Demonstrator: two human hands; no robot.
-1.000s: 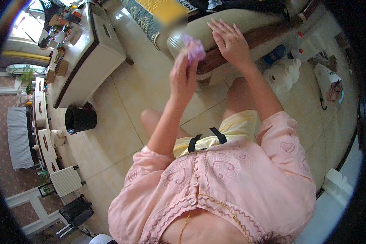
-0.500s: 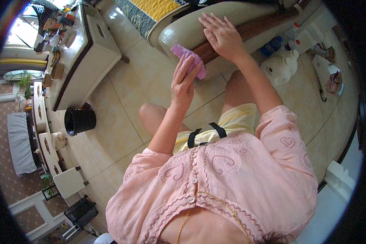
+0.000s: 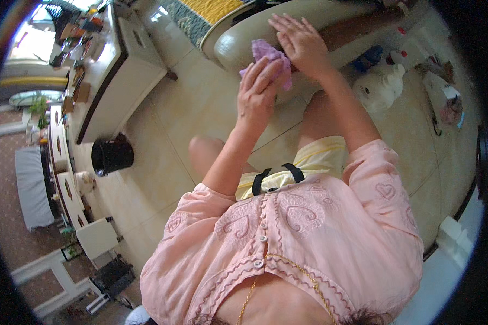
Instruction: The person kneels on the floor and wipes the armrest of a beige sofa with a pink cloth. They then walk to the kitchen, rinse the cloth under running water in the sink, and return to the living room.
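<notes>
A crumpled purple cloth (image 3: 263,50) is under the fingers of my left hand (image 3: 256,100), which presses it against the rounded front end of a cream sofa armrest (image 3: 234,46). My right hand (image 3: 305,47) rests with its fingers stretched out on top of the same armrest, close beside the cloth, and holds nothing. A brown wooden strip (image 3: 358,26) runs along the armrest beyond my right hand. The part of the cloth under my left palm is hidden.
To the right on the tiled floor stand a large white jug (image 3: 382,89), a blue bottle (image 3: 368,57) and a white bag (image 3: 442,92). A black bin (image 3: 112,156) sits at the left below a white cabinet (image 3: 127,81). A yellow and grey cover (image 3: 206,16) lies on the seat.
My left hand has slid the cloth up and to the right across the armrest end, nearer to my right hand. The right hand stays about where it was.
</notes>
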